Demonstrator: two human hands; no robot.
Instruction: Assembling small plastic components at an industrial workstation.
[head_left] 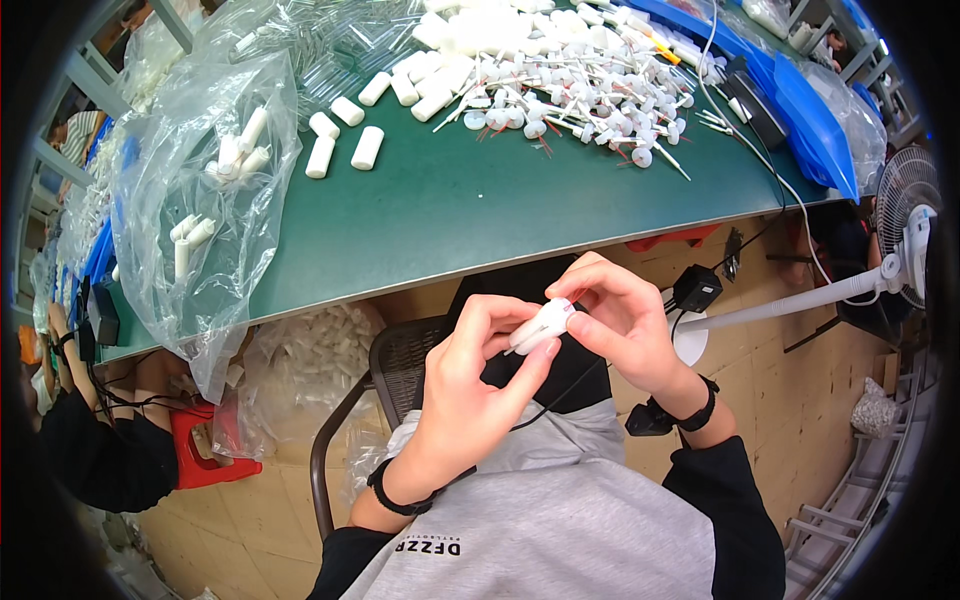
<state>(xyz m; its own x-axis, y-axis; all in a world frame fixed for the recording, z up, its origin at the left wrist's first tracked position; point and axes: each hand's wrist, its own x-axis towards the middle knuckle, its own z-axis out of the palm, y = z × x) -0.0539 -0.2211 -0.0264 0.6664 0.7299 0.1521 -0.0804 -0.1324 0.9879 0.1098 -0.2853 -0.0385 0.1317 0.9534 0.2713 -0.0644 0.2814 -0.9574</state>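
Note:
Above my lap, in front of the table edge, both my hands are closed on a small white plastic cylinder (543, 326). The thumb and fingers of my left hand (465, 385) pinch its lower left end. My right hand (632, 330) grips the upper right end, where a bit of red shows by the fingertips. My fingers cover parts of the cylinder, so its ends are partly hidden. On the green table (420, 215) beyond lie loose white cylinders (367, 147) and a heap of white round caps with thin stems and red wires (580, 95).
A clear plastic bag (205, 215) with several white cylinders hangs over the table's left edge. Thin clear tubes (350, 50) lie at the back. Right are a blue tray (810, 125), cables and a standing fan (905, 220). A person sits at far left near a red stool (200, 445).

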